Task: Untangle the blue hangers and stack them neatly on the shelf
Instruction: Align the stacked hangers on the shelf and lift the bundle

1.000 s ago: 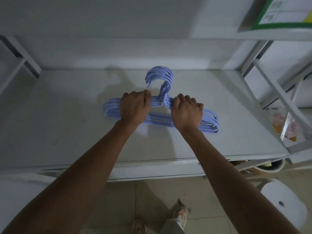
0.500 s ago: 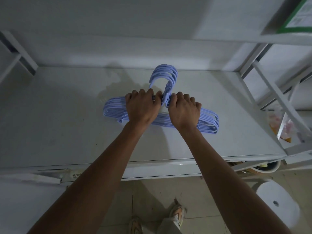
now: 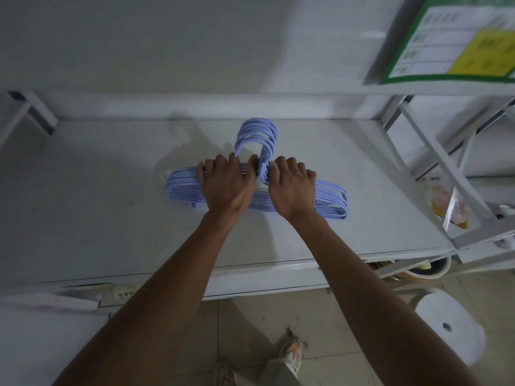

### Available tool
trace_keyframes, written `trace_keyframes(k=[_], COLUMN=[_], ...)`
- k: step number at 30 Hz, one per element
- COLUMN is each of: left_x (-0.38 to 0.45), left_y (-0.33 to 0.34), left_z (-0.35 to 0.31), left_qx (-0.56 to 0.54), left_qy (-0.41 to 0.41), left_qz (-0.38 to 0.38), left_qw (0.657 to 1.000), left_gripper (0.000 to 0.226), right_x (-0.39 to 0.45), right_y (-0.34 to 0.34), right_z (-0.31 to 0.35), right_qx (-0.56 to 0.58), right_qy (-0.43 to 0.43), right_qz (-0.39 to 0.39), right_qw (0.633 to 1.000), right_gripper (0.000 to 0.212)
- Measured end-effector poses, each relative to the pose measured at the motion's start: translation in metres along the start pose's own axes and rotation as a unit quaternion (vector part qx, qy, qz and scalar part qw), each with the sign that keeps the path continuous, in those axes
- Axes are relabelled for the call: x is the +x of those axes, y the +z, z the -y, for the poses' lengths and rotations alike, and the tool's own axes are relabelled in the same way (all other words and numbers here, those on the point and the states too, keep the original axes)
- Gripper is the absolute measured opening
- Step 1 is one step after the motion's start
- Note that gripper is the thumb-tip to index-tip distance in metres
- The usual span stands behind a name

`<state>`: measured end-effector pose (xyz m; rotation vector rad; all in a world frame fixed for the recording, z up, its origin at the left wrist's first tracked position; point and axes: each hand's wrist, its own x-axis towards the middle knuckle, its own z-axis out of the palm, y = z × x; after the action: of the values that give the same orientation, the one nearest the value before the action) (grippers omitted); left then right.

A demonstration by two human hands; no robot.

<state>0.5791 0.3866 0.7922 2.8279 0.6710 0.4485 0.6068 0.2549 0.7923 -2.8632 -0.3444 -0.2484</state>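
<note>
Left hand (image 3: 227,186) and right hand (image 3: 292,188) grip the blue hangers (image 3: 331,197) mid-frame on the shelf (image 3: 83,218), seemingly squaring the stack.

blue hangers (image 3: 331,197) lie stacked flat on the white shelf (image 3: 111,207), hooks aligned.

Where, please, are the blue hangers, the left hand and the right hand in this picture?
blue hangers (image 3: 331,197): head view, on the stack's right shoulder ends.
left hand (image 3: 227,186): head view, on the back of the hand.
right hand (image 3: 291,189): head view, on the back of the hand.
</note>
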Motion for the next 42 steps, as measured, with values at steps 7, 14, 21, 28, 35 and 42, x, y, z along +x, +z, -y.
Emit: trace_keyframes(k=[7,14,21,28,35,42], left_x=[0.006,-0.007,-0.011,0.0,0.009,0.046], left_y=[-0.007,-0.005,-0.003,-0.008,-0.003,0.014], left_z=[0.018,0.005,-0.004,-0.009,0.028,0.055], left_qx=[0.011,0.003,-0.001,0.011,0.083,0.017], left_qy=[0.1,0.015,-0.024,0.001,0.279,0.254], left_qz=[0.023,0.017,0.034,0.092,0.012,0.006], left_qw=[0.995,1.0,0.999,0.996,0.957,0.967], left_gripper=[0.055,0.068,0.066,0.06,0.024,0.031], right_x=[-0.005,-0.008,-0.008,0.002,-0.002,0.019], right_y=[-0.002,-0.005,-0.008,-0.008,0.002,0.004], right_z=[-0.002,0.012,0.015,0.01,0.009,-0.012], right_qx=[0.016,0.02,0.03,-0.009,-0.037,-0.08], right_qy=[-0.004,0.056,0.073,0.004,0.016,-0.094], right_qz=[-0.039,0.023,0.048,0.032,-0.061,-0.022], right_qw=[0.999,0.998,0.996,0.999,0.997,0.992], right_gripper=[0.044,0.039,0.042,0.029,0.029,0.023])
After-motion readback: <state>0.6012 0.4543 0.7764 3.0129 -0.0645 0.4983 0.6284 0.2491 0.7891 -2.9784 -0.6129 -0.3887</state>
